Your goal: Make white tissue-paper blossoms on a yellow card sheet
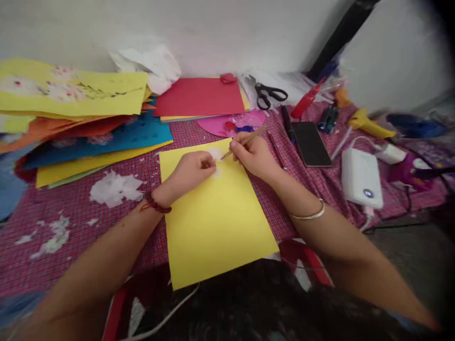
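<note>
A sheet of yellow paper (220, 227) lies in front of me and reaches over the table's near edge. Near its top, small pieces of thin white paper (215, 153) lie between my hands. My left hand (190, 173) rests on the sheet with its fingertips pinched beside the white pieces; whatever they grip is too small to make out. In my right hand (250, 154) is a thin tan wooden stick (256, 133), held like a pen. Its tip points down at the white pieces, and I cannot tell whether it is a brush or a pencil.
Decorated coloured sheets (106, 102) are stacked at left, near torn white tissue (115, 188). Red paper (199, 99) and black-handled scissors (266, 92) lie at the back. To the right are a phone (312, 143), a white power bank (361, 177) with cables, and a yellow glue gun (369, 124).
</note>
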{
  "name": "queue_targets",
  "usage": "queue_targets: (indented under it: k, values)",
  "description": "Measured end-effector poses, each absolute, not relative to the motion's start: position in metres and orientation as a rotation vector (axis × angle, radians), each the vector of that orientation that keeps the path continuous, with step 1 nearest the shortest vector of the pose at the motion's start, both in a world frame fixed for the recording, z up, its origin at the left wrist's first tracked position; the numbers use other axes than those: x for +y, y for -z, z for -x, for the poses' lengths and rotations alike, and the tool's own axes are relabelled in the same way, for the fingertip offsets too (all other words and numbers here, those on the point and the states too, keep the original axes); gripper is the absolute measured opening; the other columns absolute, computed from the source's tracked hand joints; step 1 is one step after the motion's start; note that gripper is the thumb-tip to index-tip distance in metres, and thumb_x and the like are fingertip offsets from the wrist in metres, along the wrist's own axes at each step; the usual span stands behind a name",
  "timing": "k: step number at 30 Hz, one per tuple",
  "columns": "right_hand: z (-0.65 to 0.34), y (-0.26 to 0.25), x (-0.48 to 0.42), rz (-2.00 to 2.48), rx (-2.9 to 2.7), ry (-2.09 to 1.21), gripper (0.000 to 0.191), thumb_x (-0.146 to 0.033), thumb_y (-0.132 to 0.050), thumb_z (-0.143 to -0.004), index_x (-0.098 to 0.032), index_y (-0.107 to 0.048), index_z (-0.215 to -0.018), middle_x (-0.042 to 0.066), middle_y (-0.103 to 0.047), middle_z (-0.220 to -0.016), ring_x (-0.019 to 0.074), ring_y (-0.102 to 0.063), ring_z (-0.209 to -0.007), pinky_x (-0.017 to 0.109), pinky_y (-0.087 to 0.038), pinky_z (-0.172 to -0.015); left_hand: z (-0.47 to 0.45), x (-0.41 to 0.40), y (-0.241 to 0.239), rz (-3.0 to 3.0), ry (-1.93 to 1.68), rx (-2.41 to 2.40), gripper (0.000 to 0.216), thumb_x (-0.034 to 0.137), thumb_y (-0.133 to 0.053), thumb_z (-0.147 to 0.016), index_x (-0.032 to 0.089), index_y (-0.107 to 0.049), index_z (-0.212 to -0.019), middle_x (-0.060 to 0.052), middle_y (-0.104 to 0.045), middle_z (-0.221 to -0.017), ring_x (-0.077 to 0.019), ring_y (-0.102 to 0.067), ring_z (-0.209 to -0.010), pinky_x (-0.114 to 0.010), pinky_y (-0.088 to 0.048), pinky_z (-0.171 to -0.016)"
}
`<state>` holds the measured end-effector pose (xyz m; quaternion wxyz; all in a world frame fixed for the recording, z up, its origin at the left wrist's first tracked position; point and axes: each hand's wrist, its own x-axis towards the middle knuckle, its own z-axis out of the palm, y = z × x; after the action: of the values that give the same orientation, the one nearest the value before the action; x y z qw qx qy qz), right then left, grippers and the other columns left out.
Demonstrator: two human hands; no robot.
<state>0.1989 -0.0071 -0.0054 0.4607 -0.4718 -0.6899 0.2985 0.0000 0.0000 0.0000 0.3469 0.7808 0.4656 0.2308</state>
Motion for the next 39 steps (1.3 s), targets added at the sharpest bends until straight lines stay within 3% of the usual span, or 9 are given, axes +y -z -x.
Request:
queue_targets:
  k: [7, 16, 23, 28, 33, 39]
  values:
    - [-0.196, -0.005, -0.021, 1.047, -1.612, -0.751, 0.032, -0.042, -0.05, -0.096, -0.021, -0.051, -0.073, -0.003, -0.052, -0.056, 0.0108, -0.049, -0.051, 0.025, -0.036, -0.051, -0.008, 0.001, 0.013, -1.907, -0.783, 1.395, 0.006, 0.016, -0.061, -0.073, 0.021, -0.061, -0.069, 0.001, -0.065, -0.069, -0.0151, -0.057, -0.064, -0.028, -0.04, -0.06]
    - [-0.19, 0.008, -0.021, 1.151, -2.002, -0.556, 0.022, -0.03, -0.049, -0.095, -0.017, -0.059, -0.08, 0.0, -0.058, -0.065, 0.0117, -0.047, -0.054, 0.026, -0.032, -0.055, -0.008, 0.002, 0.017, -1.758, -0.975, 1.319, 0.009, 0.026, -0.064, -0.077, 0.018, -0.06, -0.073, 0.001, -0.064, -0.07, -0.0142, -0.057, -0.065, -0.027, -0.042, -0.061]
    - [-0.185, 0.001, -0.031, 1.179, -2.304, -0.243, 0.021, -0.024, -0.047, -0.095, -0.016, -0.065, -0.09, 0.008, -0.07, -0.086, 0.017, -0.059, -0.072, 0.028, -0.035, -0.063, -0.006, 0.0, 0.019, -1.65, -1.101, 1.292, 0.004, 0.018, -0.058, -0.08, 0.018, -0.059, -0.076, 0.001, -0.064, -0.075, -0.0125, -0.058, -0.071, -0.025, -0.045, -0.067]
    - [-0.189, -0.002, -0.027, 1.114, -1.892, -0.53, 0.023, -0.031, -0.05, -0.095, -0.018, -0.058, -0.078, 0.002, -0.061, -0.066, 0.0127, -0.052, -0.055, 0.026, -0.037, -0.055, 0.011, 0.0, 0.002, -1.568, -1.146, 1.239, 0.003, 0.02, -0.06, -0.08, 0.019, -0.061, -0.079, 0.002, -0.062, -0.071, -0.0111, -0.056, -0.063, -0.026, -0.044, -0.059]
    - [-0.196, -0.002, -0.017, 1.064, -1.499, -0.871, 0.038, -0.052, -0.057, -0.092, -0.021, -0.053, -0.071, -0.003, -0.054, -0.053, 0.0097, -0.046, -0.042, 0.024, -0.035, -0.042, 0.084, -0.01, -0.043, -1.673, -1.304, 1.428, 0.007, 0.027, -0.064, -0.083, 0.022, -0.064, -0.077, 0.002, -0.063, -0.067, -0.0107, -0.054, -0.059, -0.03, -0.044, -0.059]
    - [-0.193, 0.003, -0.023, 1.064, -1.543, -0.978, 0.037, -0.055, -0.066, -0.086, -0.022, -0.059, -0.071, -0.002, -0.058, -0.054, 0.0104, -0.049, -0.043, 0.024, -0.037, -0.042, 0.159, -0.055, -0.062, -2.004, -0.913, 1.734, 0.01, 0.033, -0.064, -0.084, 0.023, -0.065, -0.08, -0.002, -0.067, -0.073, -0.0166, -0.06, -0.064, -0.034, -0.047, -0.06]
